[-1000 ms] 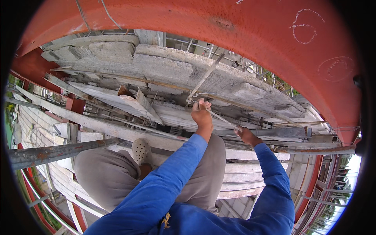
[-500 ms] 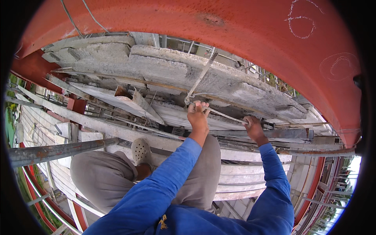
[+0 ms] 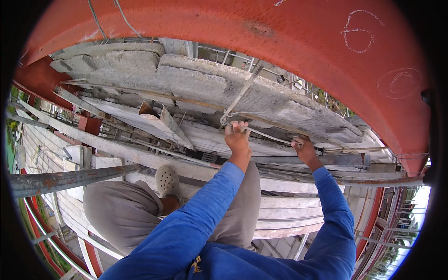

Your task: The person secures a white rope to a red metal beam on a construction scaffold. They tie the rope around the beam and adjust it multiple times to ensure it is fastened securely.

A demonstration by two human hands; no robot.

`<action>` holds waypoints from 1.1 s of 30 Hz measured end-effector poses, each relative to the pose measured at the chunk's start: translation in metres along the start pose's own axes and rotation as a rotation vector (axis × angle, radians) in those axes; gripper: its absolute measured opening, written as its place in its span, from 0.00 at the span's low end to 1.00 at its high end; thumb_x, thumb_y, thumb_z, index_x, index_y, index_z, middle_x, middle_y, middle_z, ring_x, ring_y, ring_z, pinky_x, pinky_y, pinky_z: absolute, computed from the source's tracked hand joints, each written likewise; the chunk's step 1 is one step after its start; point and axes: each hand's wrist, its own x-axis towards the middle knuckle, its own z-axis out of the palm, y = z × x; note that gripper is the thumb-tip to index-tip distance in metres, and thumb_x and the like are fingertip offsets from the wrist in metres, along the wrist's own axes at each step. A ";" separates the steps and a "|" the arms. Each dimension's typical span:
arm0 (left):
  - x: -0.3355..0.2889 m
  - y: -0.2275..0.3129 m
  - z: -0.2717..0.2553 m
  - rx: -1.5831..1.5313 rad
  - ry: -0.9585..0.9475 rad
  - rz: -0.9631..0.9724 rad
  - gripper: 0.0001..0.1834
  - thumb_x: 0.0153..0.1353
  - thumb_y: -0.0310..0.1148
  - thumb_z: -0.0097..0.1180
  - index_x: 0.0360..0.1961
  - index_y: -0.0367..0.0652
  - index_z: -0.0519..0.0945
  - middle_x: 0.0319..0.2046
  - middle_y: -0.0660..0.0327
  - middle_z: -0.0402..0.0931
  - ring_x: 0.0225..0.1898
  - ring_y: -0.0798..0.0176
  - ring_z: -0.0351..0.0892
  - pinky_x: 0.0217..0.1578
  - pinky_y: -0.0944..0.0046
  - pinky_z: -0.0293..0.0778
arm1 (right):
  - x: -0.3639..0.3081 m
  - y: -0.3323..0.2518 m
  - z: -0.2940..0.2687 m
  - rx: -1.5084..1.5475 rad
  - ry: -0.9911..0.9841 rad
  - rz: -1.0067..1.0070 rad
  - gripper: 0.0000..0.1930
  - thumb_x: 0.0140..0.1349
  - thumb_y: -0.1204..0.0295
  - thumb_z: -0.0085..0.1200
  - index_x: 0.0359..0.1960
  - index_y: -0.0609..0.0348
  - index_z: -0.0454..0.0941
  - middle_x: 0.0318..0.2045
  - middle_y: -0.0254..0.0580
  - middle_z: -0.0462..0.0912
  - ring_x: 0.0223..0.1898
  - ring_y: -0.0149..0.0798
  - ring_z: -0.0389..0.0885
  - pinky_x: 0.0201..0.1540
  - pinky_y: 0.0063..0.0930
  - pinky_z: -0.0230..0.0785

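Observation:
A pale rope runs between my two hands, slightly slack. My left hand is closed on it just below a knot, where the rope meets a thin rusty bar and a pale slanting rod or taut strap. Farther right, my right hand pinches the rope near its other visible end. Behind both hands lies a rough grey concrete slab edge.
A large red steel beam with chalk marks arches across the top. At left, a metal pipe juts in beside my knee. Pale planks lie under me, with my clog-shod foot on them. A bent metal channel rests left of my hands.
My right hand has shifted slightly right, and the rope between my hands sags a little more. My left hand stays by the knot. The view has moved slightly.

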 end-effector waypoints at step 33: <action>-0.001 0.019 -0.005 0.007 -0.006 -0.131 0.14 0.80 0.43 0.57 0.56 0.45 0.77 0.52 0.60 0.80 0.58 0.54 0.81 0.65 0.41 0.76 | 0.016 0.000 -0.028 0.271 -0.564 0.256 0.35 0.65 0.37 0.65 0.42 0.65 0.86 0.35 0.44 0.86 0.39 0.41 0.80 0.47 0.38 0.72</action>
